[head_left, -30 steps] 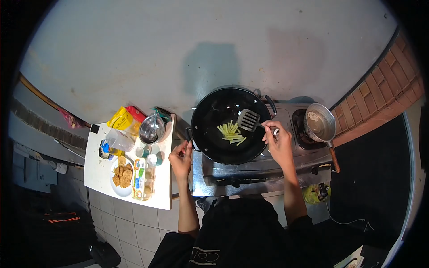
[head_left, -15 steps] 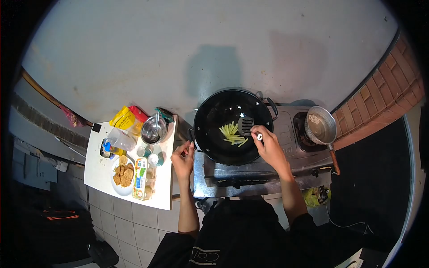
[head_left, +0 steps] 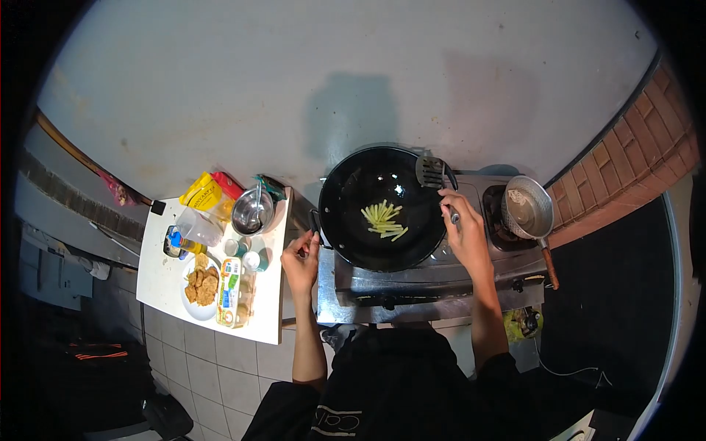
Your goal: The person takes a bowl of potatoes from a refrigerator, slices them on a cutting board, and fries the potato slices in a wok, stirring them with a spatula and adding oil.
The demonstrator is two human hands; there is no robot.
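Gripping the spatula (head_left: 430,170) in our right hand (head_left: 462,229), blade at the wok's (head_left: 353,246) far rim, strips (head_left: 382,219) down-left of it. Our left hand (head_left: 300,259) clamps the wok handle.

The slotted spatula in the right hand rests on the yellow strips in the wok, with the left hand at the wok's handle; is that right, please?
Not quite: the head view shows the slotted spatula raised by the far rim of the wok, clear of the yellow strips. The right hand holds it; the left hand is at the handle.
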